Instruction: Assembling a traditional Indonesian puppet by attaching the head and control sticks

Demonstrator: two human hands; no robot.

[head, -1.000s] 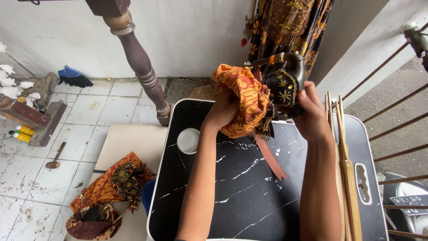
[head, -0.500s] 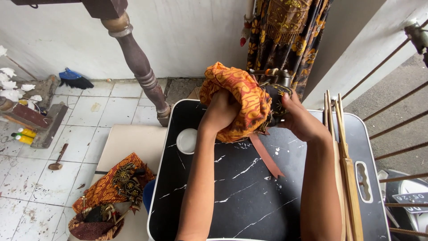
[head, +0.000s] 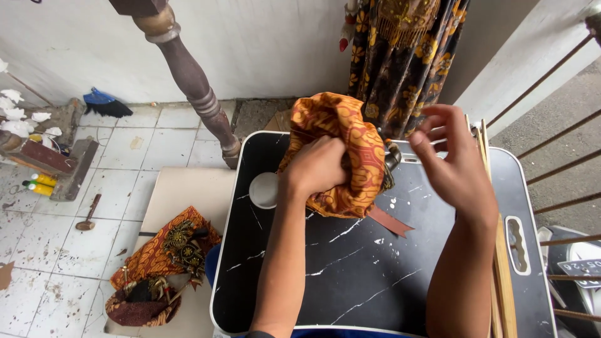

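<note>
Head view, left hand (head: 316, 166) fingers gripping crumpled orange batik cloth (head: 341, 134), right hand (head: 454, 166) fingers spread, marbled black tabletop (head: 350, 275)

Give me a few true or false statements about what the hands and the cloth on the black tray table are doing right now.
1. The left hand grips the orange batik cloth. True.
2. The right hand presses the cloth flat. False: it is raised, open, off the cloth.
3. A white round lid lies on the black marbled tray table. True.
4. The wooden sticks lie along the table's left edge. False: they lie along its right side.
5. Another batik bundle lies on the floor board, left of the table. True.
</note>
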